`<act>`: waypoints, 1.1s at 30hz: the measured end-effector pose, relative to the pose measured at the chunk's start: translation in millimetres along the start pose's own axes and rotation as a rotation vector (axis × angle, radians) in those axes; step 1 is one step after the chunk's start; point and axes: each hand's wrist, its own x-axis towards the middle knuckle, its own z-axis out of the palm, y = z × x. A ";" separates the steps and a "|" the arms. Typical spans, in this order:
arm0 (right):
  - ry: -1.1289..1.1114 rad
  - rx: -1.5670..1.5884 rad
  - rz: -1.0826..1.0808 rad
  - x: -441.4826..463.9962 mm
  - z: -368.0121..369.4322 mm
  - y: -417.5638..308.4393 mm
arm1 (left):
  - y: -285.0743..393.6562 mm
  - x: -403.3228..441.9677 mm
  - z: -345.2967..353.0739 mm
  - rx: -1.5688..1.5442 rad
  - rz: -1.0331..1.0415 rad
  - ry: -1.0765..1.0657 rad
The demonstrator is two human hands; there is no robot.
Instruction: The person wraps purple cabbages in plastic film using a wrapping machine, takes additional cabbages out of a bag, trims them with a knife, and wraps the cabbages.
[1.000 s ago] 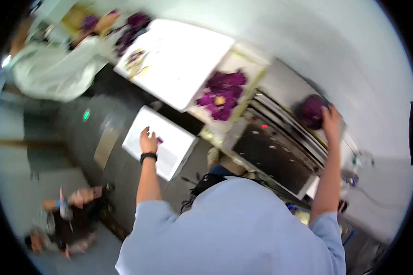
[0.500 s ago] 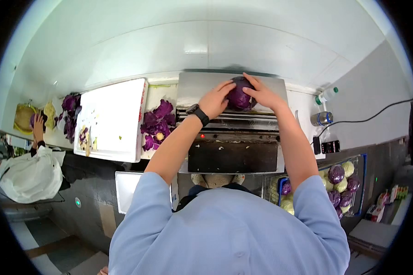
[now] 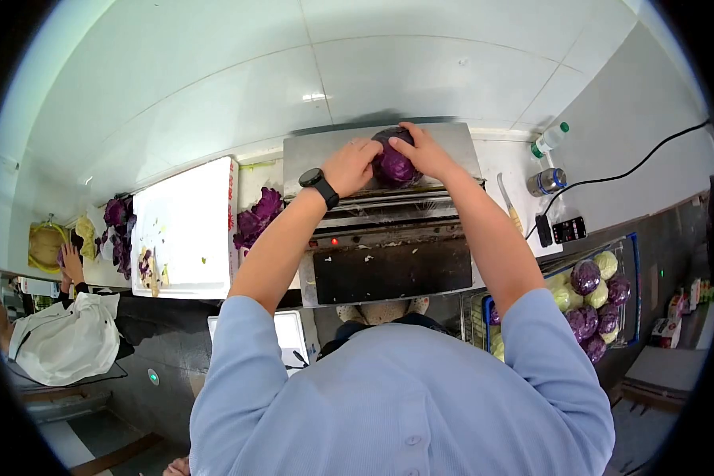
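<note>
A round, shiny red cabbage [image 3: 397, 169] rests on the flat metal top of a film-wrapping machine [image 3: 309, 155], just behind its rollers. My left hand [image 3: 352, 166], below a black watch, presses curled fingers against the cabbage's left side. What those fingertips pinch, if anything, is too small to make out. From the right, my right hand [image 3: 430, 156] grips the cabbage, thumb on its front and fingers over the far top. A dark heating plate [image 3: 393, 270] and a lit red light [image 3: 334, 241] are on the machine's near part.
Loose purple cabbage leaves [image 3: 257, 217] lie left of the machine beside a white board [image 3: 186, 230]. At right are a knife [image 3: 511, 205], bottle [image 3: 550, 140], steel cup [image 3: 547, 182] and phone [image 3: 569, 230]. A crate [image 3: 634, 289] holds cabbages. Another person's hand [image 3: 71, 262] works far left.
My left fingers have gone from lying over the cabbage's upper left to curling in against its side. My right hand keeps its grip. The head view has shifted slightly.
</note>
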 end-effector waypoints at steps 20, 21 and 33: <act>0.020 0.263 0.044 4.5 -10.5 16.5 | 42.3 -3.9 22.9 -0.178 -0.126 0.242; 0.024 0.270 0.053 4.9 -9.8 16.8 | 36.9 -4.2 25.2 -0.121 -0.085 0.212; 0.125 -0.110 -0.344 6.2 -1.3 7.0 | 49.0 -23.7 53.2 -0.085 -0.045 0.346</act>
